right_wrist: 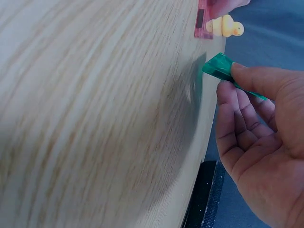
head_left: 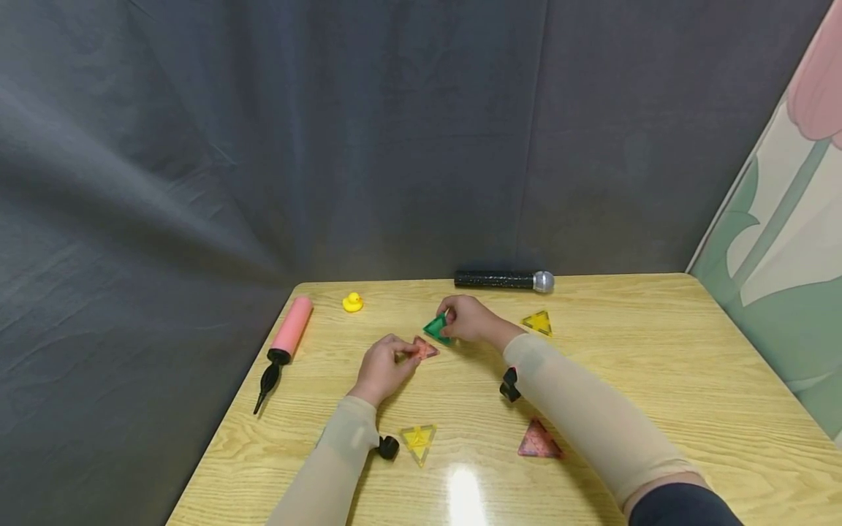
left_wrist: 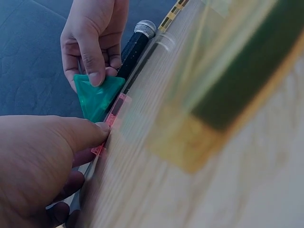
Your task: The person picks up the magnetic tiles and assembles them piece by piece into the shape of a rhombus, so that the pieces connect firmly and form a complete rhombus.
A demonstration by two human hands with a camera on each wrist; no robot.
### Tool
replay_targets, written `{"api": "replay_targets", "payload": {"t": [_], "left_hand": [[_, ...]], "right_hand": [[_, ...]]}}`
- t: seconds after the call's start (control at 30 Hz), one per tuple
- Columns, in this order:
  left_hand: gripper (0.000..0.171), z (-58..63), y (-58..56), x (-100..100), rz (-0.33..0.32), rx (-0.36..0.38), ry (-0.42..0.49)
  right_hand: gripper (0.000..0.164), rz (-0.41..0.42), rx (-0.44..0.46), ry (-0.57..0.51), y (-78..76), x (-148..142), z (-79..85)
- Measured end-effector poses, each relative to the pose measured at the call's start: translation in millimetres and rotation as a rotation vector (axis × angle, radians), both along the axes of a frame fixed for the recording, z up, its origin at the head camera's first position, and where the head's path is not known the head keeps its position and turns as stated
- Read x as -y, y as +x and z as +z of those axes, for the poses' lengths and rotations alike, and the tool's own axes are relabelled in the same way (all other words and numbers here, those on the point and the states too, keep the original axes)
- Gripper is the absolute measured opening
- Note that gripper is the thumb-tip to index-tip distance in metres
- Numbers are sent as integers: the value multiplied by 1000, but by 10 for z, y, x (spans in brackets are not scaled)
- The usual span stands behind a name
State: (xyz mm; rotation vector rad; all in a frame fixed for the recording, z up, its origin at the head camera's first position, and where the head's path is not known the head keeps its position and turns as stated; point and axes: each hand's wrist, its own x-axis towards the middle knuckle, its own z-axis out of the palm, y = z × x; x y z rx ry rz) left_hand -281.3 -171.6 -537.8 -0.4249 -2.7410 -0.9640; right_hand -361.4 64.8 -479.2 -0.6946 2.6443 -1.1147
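Note:
My right hand [head_left: 468, 318] pinches a translucent green triangular magnetic tile [head_left: 437, 328] between thumb and fingers. In the right wrist view the green tile [right_wrist: 219, 66] is tilted and held just above the tabletop. Lower and to the left, my left hand [head_left: 388, 365] pinches a pink triangular magnetic tile [head_left: 426, 348] by its near edge. That pink tile [left_wrist: 114, 111] lies flat on the table in the left wrist view, with the thumb against it. The green tile is close to the pink one; whether their edges touch I cannot tell.
Yellow triangular tiles lie near my left wrist [head_left: 418, 441] and at the back right [head_left: 539, 322]. Another pink tile [head_left: 539, 441] sits by my right forearm. Around the edges are a black microphone [head_left: 500, 280], a rubber duck [head_left: 353, 302] and a pink hand pump [head_left: 292, 326].

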Motion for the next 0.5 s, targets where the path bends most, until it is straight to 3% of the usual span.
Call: {"api": "replay_targets", "payload": {"t": [0.5], "left_hand": [[18,19,8,-77,5,26,11]], "right_hand": [[25,11,21,-9,31,60,-73]]}}
